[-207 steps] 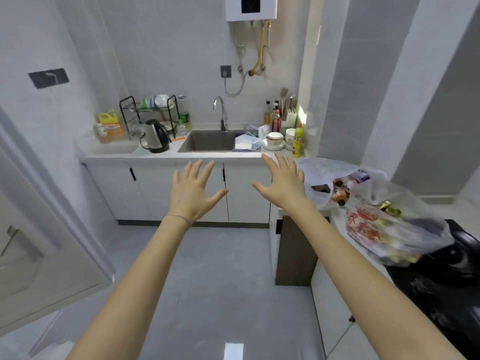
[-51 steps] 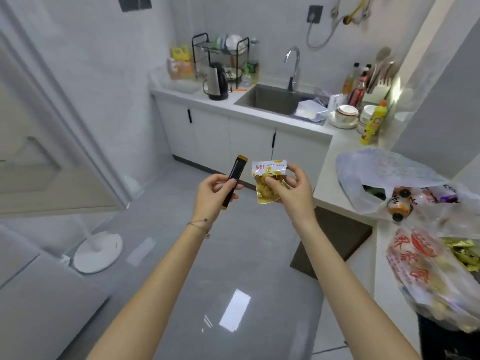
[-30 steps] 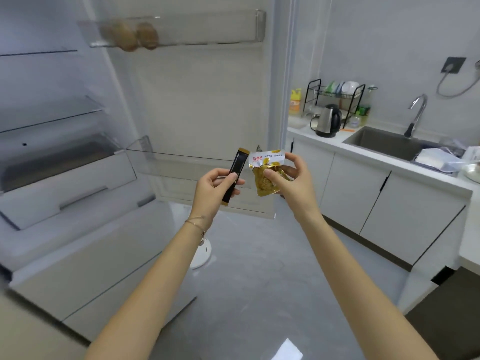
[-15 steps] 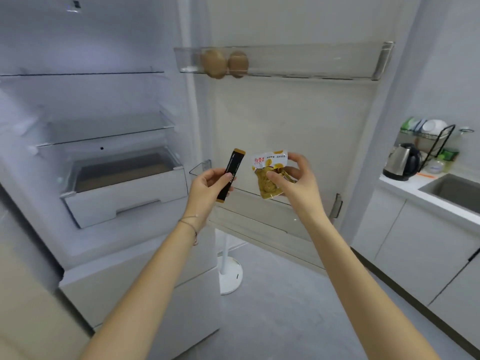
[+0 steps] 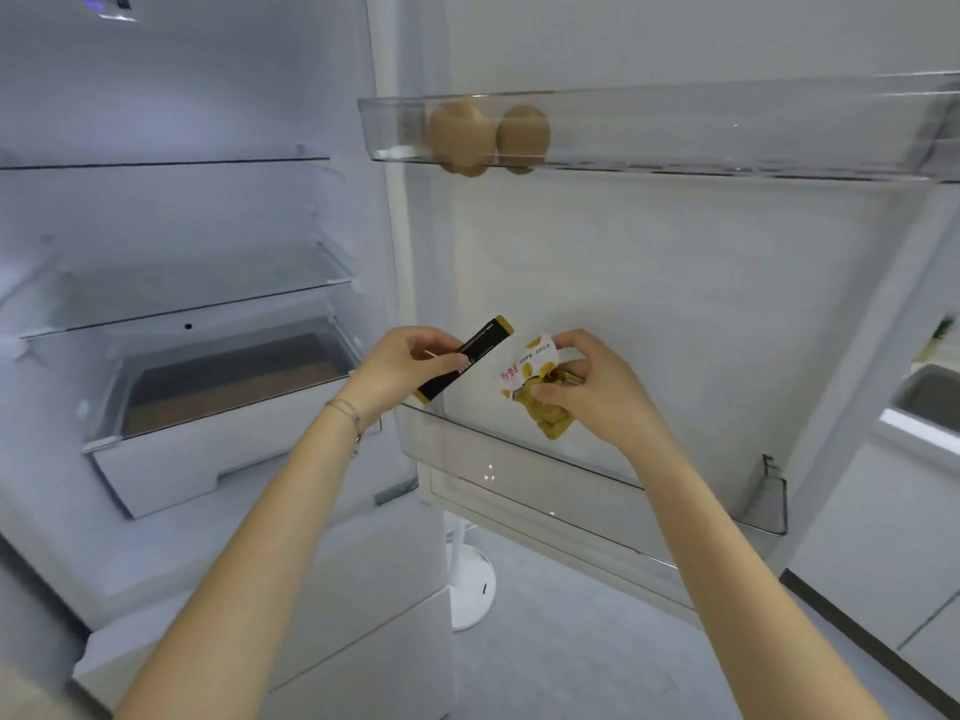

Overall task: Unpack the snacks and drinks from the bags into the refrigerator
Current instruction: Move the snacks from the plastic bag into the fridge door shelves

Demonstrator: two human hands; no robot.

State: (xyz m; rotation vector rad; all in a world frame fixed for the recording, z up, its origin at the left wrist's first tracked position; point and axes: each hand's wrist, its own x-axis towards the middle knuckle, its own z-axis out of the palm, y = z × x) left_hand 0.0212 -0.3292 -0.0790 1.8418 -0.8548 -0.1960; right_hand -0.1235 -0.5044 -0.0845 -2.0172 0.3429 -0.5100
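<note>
My left hand (image 5: pixel 402 363) grips a slim black snack stick with gold ends (image 5: pixel 470 356), tilted up to the right. My right hand (image 5: pixel 597 389) holds a small yellow and white snack packet (image 5: pixel 532 379) by its side. Both hands hover just above the clear lower door bin (image 5: pixel 519 459) of the open refrigerator. The refrigerator's glass shelves (image 5: pixel 197 298) and a pulled-out drawer (image 5: pixel 218 407) lie to the left. The bags are out of view.
The upper door bin (image 5: pixel 727 132) holds two brown eggs (image 5: pixel 485 137). A white round fan base (image 5: pixel 470 589) stands on the grey floor below the door. Cabinets and a sink edge (image 5: pixel 930 402) are at the right.
I have turned from the counter and bags to the open refrigerator and come closer. Both hands, still holding the snacks, now sit lower, over the lower door bin.
</note>
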